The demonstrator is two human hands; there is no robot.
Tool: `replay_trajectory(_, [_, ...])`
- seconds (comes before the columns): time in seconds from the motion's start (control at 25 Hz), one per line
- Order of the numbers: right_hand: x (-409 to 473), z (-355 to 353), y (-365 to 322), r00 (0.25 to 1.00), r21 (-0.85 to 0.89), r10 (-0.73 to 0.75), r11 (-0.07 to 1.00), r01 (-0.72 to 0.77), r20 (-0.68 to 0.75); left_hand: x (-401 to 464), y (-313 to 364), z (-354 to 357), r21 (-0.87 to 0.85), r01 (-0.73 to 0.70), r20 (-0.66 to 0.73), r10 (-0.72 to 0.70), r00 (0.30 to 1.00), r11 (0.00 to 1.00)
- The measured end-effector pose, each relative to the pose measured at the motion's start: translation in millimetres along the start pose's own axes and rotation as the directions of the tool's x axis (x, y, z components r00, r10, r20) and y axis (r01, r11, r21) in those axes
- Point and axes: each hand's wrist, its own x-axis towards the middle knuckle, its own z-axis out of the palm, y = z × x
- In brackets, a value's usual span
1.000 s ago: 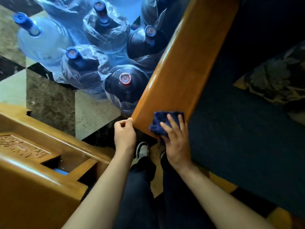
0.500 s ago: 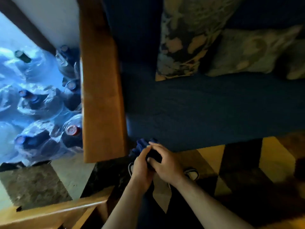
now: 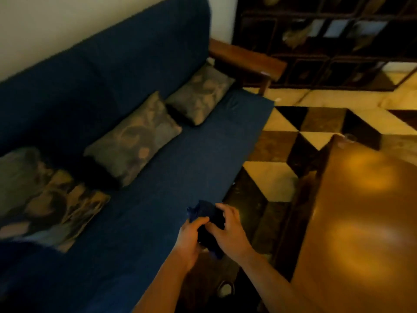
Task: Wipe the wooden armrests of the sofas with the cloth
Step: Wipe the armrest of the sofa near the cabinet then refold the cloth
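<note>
A dark blue cloth (image 3: 206, 214) is bunched between both my hands, in front of the blue sofa's seat edge. My left hand (image 3: 188, 238) grips its near side with curled fingers. My right hand (image 3: 230, 231) holds the other side, fingers wrapped over the top. The blue sofa (image 3: 176, 154) runs from lower left to upper right. Its far wooden armrest (image 3: 246, 56), dark brown, shows at the upper right end, well away from my hands. The frame is blurred by motion.
Three patterned cushions (image 3: 135, 138) lean along the sofa back. A glossy wooden table (image 3: 361, 211) fills the lower right. Checkered tile floor (image 3: 282, 141) lies between sofa and table. A dark shelving unit (image 3: 327, 41) stands behind the far armrest.
The view has swung right from the near armrest and water bottles to the sofa's length. My right hand left the armrest, and both hands now hold the cloth together.
</note>
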Motion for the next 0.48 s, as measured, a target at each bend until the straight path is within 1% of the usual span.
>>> replay_trajectory(0.08, [34,-46,-4,0.991,0.083,0.084,0.994,-0.075,-0.100,28,18,55,0.019,0.007,0.069,-0.009,0.998,1.000])
replay_trajectory(0.12, [52,-66,-4,0.986,0.110,0.104,0.990,-0.090,-0.130,43,28,79,0.020,0.017,0.093,-0.019,0.995,1.000])
replay_trajectory(0.24, [104,-109,-1,0.973,0.163,0.145,0.980,-0.116,-0.180,93,53,135,0.034,0.069,0.143,-0.074,0.987,0.997])
replay_trajectory(0.36, [174,-150,-3,0.956,0.143,0.192,0.976,-0.163,-0.221,159,89,187,0.132,0.075,0.151,-0.095,0.984,0.988])
replay_trajectory(0.48, [257,-189,-17,0.950,0.041,0.180,0.984,-0.176,-0.254,243,133,241,0.204,0.073,0.178,-0.110,0.978,0.976])
